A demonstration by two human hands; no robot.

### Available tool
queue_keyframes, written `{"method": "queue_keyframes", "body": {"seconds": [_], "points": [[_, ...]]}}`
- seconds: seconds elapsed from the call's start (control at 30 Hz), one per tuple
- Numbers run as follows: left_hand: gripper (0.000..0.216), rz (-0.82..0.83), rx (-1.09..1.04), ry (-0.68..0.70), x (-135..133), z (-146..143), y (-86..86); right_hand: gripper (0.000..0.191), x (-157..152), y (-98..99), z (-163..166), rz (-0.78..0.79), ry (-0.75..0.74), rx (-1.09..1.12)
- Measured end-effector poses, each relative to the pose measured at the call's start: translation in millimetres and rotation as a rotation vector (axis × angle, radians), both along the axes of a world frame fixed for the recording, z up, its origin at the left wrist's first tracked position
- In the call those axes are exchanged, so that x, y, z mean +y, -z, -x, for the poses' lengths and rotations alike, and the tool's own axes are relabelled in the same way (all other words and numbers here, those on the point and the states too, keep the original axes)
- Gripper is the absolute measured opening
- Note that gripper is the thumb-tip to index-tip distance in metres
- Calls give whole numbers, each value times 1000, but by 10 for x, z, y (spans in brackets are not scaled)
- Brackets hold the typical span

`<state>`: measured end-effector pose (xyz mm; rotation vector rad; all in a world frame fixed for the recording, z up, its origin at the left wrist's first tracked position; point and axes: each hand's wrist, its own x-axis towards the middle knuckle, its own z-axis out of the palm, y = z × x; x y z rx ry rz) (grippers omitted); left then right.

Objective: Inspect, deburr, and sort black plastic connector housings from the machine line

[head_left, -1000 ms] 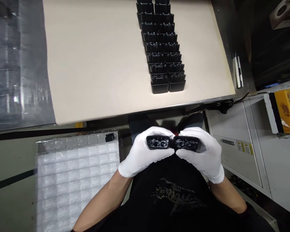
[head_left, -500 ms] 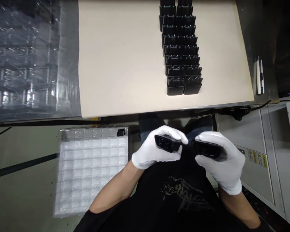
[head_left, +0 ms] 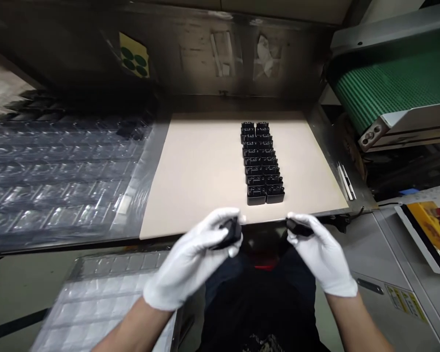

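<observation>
Viewing from the head camera: white-gloved left hand (head_left: 190, 259) with fingers (head_left: 220, 220) clenched around a black moulded housing (head_left: 230, 233); white-gloved right hand (head_left: 322, 256) with fingers (head_left: 308, 234) grasping a second black housing (head_left: 297, 228), partly hidden by the glove. Both housings held apart, just above the near edge of a tan board (head_left: 198, 195). Double rows of like housings (head_left: 263, 164) standing on the board, ahead of the fingertips. Step in hand judged as carrying the pair; next move calling for level placing at the rows' near end.
</observation>
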<state>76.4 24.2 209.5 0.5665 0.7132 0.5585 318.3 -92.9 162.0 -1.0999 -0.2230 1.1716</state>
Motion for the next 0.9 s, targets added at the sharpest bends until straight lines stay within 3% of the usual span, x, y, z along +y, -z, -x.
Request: {"method": "queue_keyframes", "body": {"seconds": [0.07, 0.13, 0.23, 0.33, 0.4, 0.5, 0.57, 0.67, 0.8, 0.9], "points": [[42, -125, 78, -66, 353, -46, -175, 22, 243, -140, -172, -78, -23, -159], [44, -275, 119, -151, 780, -131, -225, 23, 531, -246, -377, -135, -10, -313], [50, -534, 199, -203, 1535, -334, -104, 31, 1066, -259, -731, -169, 20, -533], [58, -876, 447, -134, 2338, -648, 75, 47, 1775, -115, -1114, -163, 51, -814], [55, -1075, 659, -53, 2810, -915, 169, 47, 2316, 1, -1336, -127, 62, -965], [52, -1169, 800, 57, 3309, -1329, 292, 41, 3071, 119, -1523, -80, 7, -1029], [54, -1159, 776, 92, 3488, -1558, 378, 37, 3450, 157, -1542, -82, -55, -1025], [56, -1133, 692, 141, 3574, -1760, 487, 32, 3779, 184, -1482, -98, -191, -1017], [39, -1076, 540, 192, 3500, -1796, 548, 24, 3869, 181, -1422, -109, -337, -1005], [45, -1028, 432, 179, 3416, -1774, 566, 19, 3823, 132, -1426, -124, -382, -1032]]}}
